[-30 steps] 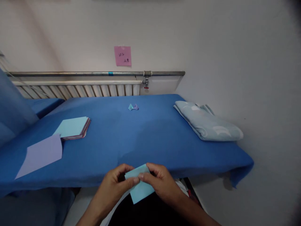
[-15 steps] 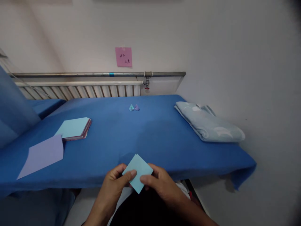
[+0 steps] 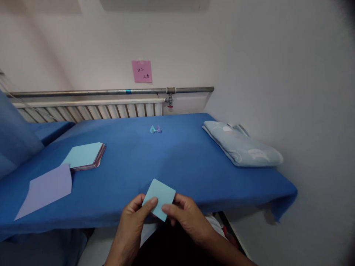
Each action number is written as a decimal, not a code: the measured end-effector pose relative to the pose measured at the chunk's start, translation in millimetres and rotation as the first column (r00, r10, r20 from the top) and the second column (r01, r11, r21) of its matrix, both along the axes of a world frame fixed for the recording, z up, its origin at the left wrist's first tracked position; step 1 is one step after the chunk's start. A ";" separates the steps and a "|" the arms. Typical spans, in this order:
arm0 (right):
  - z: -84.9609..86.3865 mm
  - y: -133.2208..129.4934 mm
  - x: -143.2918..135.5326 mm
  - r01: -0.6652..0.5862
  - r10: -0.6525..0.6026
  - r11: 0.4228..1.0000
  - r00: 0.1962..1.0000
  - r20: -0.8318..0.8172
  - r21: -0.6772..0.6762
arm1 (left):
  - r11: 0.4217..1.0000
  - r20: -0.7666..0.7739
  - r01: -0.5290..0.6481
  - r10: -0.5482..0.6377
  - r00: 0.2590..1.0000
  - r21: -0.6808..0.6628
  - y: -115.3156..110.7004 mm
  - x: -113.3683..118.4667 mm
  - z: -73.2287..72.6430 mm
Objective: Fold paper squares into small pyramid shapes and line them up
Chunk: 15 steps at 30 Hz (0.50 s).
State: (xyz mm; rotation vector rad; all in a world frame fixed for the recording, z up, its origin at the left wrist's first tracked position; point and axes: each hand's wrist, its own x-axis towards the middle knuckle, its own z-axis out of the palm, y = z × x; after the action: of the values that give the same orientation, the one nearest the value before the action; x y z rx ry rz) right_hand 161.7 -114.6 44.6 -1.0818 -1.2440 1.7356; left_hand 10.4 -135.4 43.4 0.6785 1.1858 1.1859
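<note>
A folded light blue paper square [image 3: 161, 194] is held tilted at the near edge of the blue-covered table [image 3: 133, 162]. My left hand [image 3: 134, 218] pinches its left side, thumb on top and fingers behind. On its right side my right hand [image 3: 188, 216] grips it in the same way, thumb near the lower right edge. The fingers behind the paper are partly hidden. Farther back on the table sits a small folded bow-like paper piece [image 3: 155, 129], teal on the left and purple on the right.
At the left lies a stack of coloured paper [image 3: 84, 155], light blue on top, with a lavender sheet [image 3: 47, 190] beside it. A folded pale blanket [image 3: 241, 144] rests at the right. Behind run a metal pipe [image 3: 100, 92] and a radiator [image 3: 111, 111]; a pink note [image 3: 142, 71] is on the wall.
The paper square has turned slightly in my hands, its top corner shifting left. The camera view has moved a little, so the surroundings appear slightly farther left.
</note>
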 end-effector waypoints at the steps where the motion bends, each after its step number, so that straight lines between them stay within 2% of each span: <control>1: 1.3 -0.7 -1.8 -0.039 0.039 0.999 0.999 -0.010 -0.005 | 1.000 0.008 -0.003 0.003 1.000 0.003 0.2 1.4 0.6; 5: 5.5 -2.4 -6.0 -0.070 0.071 0.997 0.996 0.046 -0.015 | 1.000 0.010 -0.009 0.009 1.000 0.014 0.7 4.4 -0.7; 9: 2.6 -2.0 -4.4 -0.109 0.118 0.990 0.987 0.110 -0.086 | 0.999 0.001 -0.036 0.036 0.999 0.009 1.4 4.4 -5.8; 15: -9.0 -1.5 -3.4 -0.123 0.132 0.970 0.991 0.032 -0.208 | 0.997 -0.052 -0.082 0.081 0.995 -0.009 3.7 4.9 -7.1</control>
State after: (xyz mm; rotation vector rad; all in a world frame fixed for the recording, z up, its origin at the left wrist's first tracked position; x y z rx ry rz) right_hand 158.3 -116.1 35.6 -1.1875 -1.2044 1.9828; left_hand 15.3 -131.7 36.2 0.6610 1.2728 1.2355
